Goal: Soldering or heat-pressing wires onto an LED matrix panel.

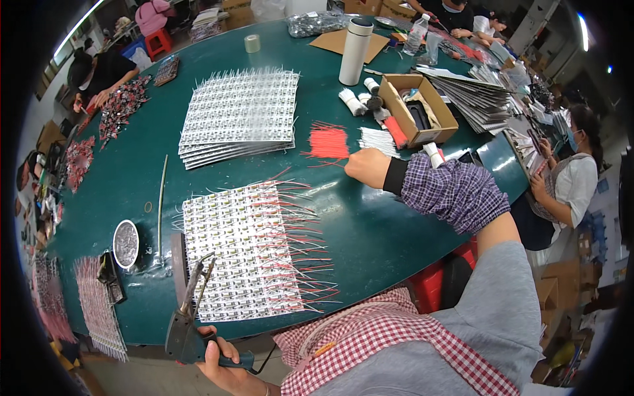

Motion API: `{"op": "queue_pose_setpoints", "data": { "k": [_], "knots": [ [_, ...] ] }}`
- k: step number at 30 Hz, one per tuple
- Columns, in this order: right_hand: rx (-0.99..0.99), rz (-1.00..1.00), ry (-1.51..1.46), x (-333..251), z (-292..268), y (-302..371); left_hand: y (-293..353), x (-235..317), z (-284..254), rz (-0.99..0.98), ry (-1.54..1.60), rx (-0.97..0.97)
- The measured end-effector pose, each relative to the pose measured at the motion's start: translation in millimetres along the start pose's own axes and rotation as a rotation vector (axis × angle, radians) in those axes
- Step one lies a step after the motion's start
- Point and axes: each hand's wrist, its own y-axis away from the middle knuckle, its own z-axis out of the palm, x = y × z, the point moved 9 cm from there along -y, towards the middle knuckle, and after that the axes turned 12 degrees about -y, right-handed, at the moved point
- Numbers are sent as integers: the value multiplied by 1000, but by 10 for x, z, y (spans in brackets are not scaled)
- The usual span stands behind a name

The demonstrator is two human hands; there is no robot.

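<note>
Red wires (328, 142) lie beside right-hand fingers (355, 166), perhaps touching.

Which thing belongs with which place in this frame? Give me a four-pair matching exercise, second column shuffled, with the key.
Things:
1. Soldering gun
2. Red wires
3. Round dish
4. Pale flask

Places:
A. Upright, left of the open cardboard box
B. Beside the right hand
C. On the table, left of the nearer circuit boards
D. In the left hand

Pairs: 1-D, 2-B, 3-C, 4-A
</note>
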Motion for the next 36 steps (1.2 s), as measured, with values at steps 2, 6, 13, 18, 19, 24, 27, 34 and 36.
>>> {"op": "queue_pose_setpoints", "data": {
  "k": [2, 6, 13, 18, 19, 24, 27, 34, 36],
  "knots": [
    [-3, 2, 16, 0, 3, 33, -40, -17, 79, -23, 28, -15],
    [-30, 40, 16, 12, -13, 68, -113, -50, 126, -39, 25, -26],
    [-86, 102, 38, -116, -107, 60, -263, -105, 222, -86, 58, -18],
    [20, 153, -42, -279, -321, -25, -364, 49, 656, -71, 23, -93],
    [29, 173, -79, -319, -372, -61, -402, 51, 698, -70, 12, -92],
    [401, 31, -615, -693, -623, -508, -600, 137, 915, -40, -100, -3],
    [524, 0, -796, -843, -572, -835, -696, 194, 1007, -2, -207, 26],
    [616, -71, -754, -1085, -377, -1303, -860, 86, 1095, -14, -295, 107],
    [623, -50, -722, -1115, -257, -1343, -909, -14, 1114, -49, -331, 103]
  ]
}}
